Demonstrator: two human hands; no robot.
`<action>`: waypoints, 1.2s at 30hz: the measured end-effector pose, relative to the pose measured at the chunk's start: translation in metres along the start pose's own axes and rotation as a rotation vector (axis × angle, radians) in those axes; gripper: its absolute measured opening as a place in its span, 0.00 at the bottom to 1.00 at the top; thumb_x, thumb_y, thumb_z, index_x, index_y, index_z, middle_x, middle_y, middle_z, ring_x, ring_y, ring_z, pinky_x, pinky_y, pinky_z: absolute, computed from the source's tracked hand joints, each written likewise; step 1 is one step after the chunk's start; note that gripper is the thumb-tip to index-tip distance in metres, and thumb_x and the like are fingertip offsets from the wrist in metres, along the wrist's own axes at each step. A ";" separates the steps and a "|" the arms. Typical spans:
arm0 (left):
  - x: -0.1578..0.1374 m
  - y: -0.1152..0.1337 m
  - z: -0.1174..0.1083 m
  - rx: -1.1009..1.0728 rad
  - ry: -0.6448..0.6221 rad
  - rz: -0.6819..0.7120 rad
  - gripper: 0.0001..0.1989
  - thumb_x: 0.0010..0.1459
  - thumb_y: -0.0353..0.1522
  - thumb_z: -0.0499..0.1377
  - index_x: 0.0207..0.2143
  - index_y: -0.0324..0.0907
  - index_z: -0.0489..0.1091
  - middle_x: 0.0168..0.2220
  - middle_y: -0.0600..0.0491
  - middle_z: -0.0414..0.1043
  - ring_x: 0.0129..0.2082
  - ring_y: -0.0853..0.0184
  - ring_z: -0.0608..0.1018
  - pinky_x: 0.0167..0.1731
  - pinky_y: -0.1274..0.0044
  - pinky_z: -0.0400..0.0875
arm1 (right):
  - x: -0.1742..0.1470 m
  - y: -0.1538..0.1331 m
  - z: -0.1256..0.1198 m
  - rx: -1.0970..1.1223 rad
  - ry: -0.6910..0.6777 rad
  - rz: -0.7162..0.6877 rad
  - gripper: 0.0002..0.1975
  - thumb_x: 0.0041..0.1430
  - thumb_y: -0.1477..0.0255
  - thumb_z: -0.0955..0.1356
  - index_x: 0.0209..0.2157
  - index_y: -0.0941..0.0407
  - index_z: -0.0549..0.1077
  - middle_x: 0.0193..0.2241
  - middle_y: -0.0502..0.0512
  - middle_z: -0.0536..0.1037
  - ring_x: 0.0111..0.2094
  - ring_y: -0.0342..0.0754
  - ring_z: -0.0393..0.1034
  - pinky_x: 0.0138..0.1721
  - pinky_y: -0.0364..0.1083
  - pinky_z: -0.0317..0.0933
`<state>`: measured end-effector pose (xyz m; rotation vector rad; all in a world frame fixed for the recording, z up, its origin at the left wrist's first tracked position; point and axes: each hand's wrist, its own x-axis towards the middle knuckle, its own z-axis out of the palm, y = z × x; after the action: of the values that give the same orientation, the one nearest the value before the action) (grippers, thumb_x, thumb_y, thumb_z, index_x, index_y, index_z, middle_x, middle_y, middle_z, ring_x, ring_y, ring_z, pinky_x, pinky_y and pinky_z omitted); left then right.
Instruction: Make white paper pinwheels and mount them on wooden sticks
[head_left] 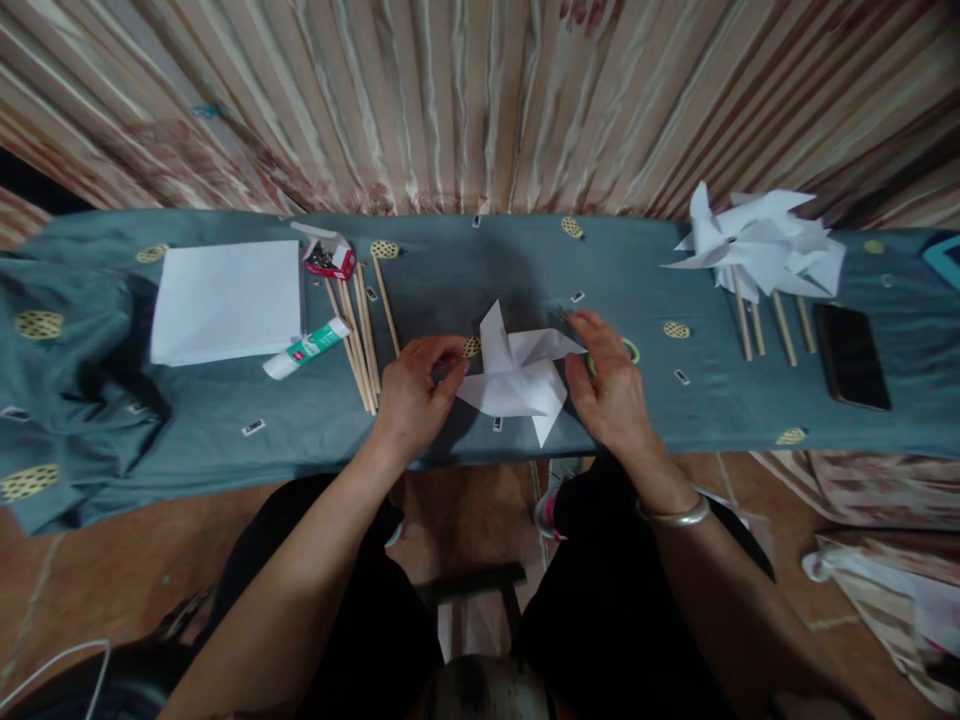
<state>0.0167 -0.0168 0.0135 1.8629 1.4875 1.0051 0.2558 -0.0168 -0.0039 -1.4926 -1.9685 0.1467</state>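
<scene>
A folded white paper pinwheel (517,378) lies on the cloth between my two hands, its blades bent toward the middle. My left hand (421,388) is beside its left tip, thumb and forefinger apart; whether the thumb touches the paper I cannot tell. On the other side my right hand (609,378) has its fingers spread, with the thumb close to the right blade. Under the right hand shows a yellow-green loop (634,351), perhaps a scissors handle; the hand hides most of it.
Left of my hands are a stack of white paper (227,300), a glue stick (307,348), a red box (330,257) of small metal pieces and several wooden sticks (361,350). Finished pinwheels (765,245) on sticks and a phone (853,355) lie right. A curtain (480,110) hangs behind.
</scene>
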 end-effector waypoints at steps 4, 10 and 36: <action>0.000 -0.004 0.001 0.029 0.007 0.013 0.13 0.58 0.31 0.58 0.47 0.41 0.71 0.43 0.48 0.77 0.43 0.63 0.77 0.46 0.68 0.73 | 0.011 0.007 0.001 0.074 -0.089 0.033 0.26 0.61 0.73 0.63 0.61 0.61 0.63 0.58 0.66 0.71 0.59 0.57 0.66 0.60 0.61 0.61; -0.007 0.000 0.004 0.061 -0.065 0.120 0.14 0.54 0.31 0.64 0.45 0.42 0.73 0.44 0.49 0.76 0.46 0.60 0.76 0.47 0.65 0.72 | 0.020 -0.001 -0.004 0.132 -0.088 0.063 0.28 0.58 0.76 0.62 0.61 0.61 0.63 0.59 0.64 0.70 0.60 0.55 0.66 0.60 0.58 0.61; -0.023 0.002 0.033 -0.088 -0.155 0.087 0.03 0.56 0.26 0.63 0.30 0.41 0.77 0.31 0.52 0.77 0.35 0.66 0.77 0.38 0.75 0.71 | -0.016 -0.020 -0.006 0.271 -0.208 0.465 0.30 0.55 0.61 0.69 0.57 0.59 0.67 0.42 0.63 0.81 0.36 0.56 0.79 0.40 0.56 0.73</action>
<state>0.0423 -0.0380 -0.0085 1.9099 1.2626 0.9280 0.2450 -0.0398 0.0027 -1.7763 -1.6347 0.7638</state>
